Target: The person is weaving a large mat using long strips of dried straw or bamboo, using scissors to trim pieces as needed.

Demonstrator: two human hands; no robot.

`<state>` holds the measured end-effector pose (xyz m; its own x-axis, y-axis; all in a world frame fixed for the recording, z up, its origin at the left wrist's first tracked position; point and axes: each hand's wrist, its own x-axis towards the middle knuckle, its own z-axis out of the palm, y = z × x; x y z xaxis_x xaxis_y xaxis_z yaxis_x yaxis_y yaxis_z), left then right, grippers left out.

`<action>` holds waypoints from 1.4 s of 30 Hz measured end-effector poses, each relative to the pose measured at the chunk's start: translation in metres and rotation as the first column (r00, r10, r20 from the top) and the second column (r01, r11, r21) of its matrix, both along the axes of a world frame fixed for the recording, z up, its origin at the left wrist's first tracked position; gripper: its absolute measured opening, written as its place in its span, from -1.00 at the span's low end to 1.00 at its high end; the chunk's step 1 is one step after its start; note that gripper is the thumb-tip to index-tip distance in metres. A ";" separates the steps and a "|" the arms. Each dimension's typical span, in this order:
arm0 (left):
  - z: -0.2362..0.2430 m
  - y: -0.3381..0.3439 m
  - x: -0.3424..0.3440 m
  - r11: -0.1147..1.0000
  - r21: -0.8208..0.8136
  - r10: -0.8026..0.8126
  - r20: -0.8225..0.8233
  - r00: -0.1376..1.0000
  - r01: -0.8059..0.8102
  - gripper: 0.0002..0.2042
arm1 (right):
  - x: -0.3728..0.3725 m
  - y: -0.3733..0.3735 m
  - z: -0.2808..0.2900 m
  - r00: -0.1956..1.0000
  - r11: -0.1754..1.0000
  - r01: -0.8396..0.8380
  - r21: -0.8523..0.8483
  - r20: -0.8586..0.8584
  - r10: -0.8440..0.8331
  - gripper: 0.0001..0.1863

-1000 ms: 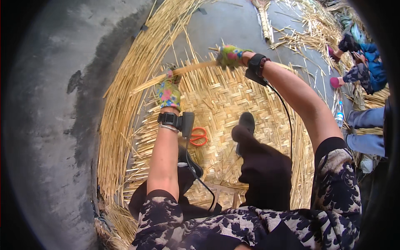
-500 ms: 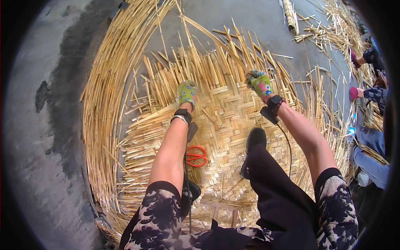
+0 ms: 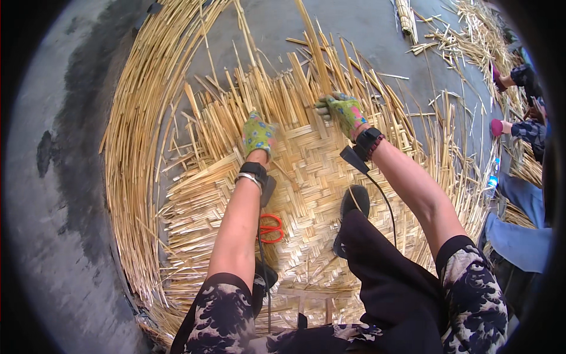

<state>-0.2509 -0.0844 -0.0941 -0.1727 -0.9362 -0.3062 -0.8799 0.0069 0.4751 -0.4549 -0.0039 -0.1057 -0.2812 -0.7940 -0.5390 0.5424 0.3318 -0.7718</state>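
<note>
You sit on a large woven mat (image 3: 306, 177) of flat, pale yellow split-cane strips, plaited in a herringbone pattern at its middle and fraying into loose, straight strip ends (image 3: 277, 94) at its far edge; long unwoven strips curve round the mat's left side over the rough grey concrete floor (image 3: 71, 177). Your left hand (image 3: 258, 134), in a green patterned glove, presses down on the mat's far woven edge with the arm stretched straight out; its grip looks flat on the strips, though you cannot tell whether the fingers close on any. Your right hand (image 3: 344, 111), gloved the same way, reaches to the right of it with the wrist bent, and its grip closes narrowly on a long strip (image 3: 312, 44) that runs away from the mat's far edge. Both wrists wear black bands with cables. Red-handled scissors (image 3: 271, 229) lie on the mat's near part, beside your left forearm. A black shoe (image 3: 352, 206) rests on the mat just right of the scissors. Another person's sleeve and hand (image 3: 519, 127) show beyond the mat's right edge.
</note>
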 end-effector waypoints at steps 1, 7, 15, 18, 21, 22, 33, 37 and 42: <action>-0.003 -0.006 0.003 0.998 0.001 -0.062 0.030 0.998 0.062 -0.65 | 0.001 -0.007 0.001 0.999 1.000 -0.021 -0.011 0.048 0.022 -0.80; -0.010 -0.017 0.005 0.934 0.357 0.031 -0.099 0.995 0.007 -0.56 | 0.009 -0.025 0.004 0.996 0.992 -0.072 -0.108 0.045 0.077 -0.80; -0.018 0.003 0.011 0.998 -0.044 0.024 -0.214 0.977 -0.035 -0.52 | 0.014 -0.044 -0.012 0.960 0.991 -0.074 0.115 -0.262 0.102 -0.79; 0.005 -0.006 0.009 0.994 0.102 0.052 -0.271 0.961 -0.025 -0.53 | 0.012 -0.041 -0.008 0.961 0.990 -0.054 0.130 -0.261 0.087 -0.84; 0.009 -0.006 0.012 0.956 0.294 0.130 -0.459 0.879 0.012 -0.66 | -0.002 -0.040 -0.003 0.979 0.973 -0.132 0.191 -0.129 0.158 -0.86; 0.004 -0.005 0.018 0.968 0.252 0.150 -0.558 0.816 -0.006 -0.74 | 0.000 -0.042 0.000 0.980 0.973 -0.133 0.187 -0.124 0.157 -0.86; -0.057 -0.002 0.045 0.927 0.341 0.289 -0.914 0.286 0.154 -0.74 | -0.015 -0.049 -0.084 0.466 0.837 -0.546 -0.036 -0.843 0.268 -0.82; 0.003 -0.009 0.017 0.649 0.598 0.593 -0.785 0.181 0.469 -0.29 | -0.014 -0.032 -0.080 0.802 0.943 -0.332 -0.034 -0.536 0.263 -0.84; 0.033 -0.036 0.021 0.440 0.664 0.731 -0.656 0.189 0.604 -0.34 | 0.011 -0.037 -0.029 0.992 0.991 -0.123 -0.058 -0.035 0.121 -0.68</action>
<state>-0.2298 -0.1204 -0.0610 -0.8354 -0.3784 -0.3987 0.2057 -0.8878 0.4116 -0.4440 -0.0404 -0.1347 -0.1957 -0.8540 -0.4820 0.4762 0.3469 -0.8080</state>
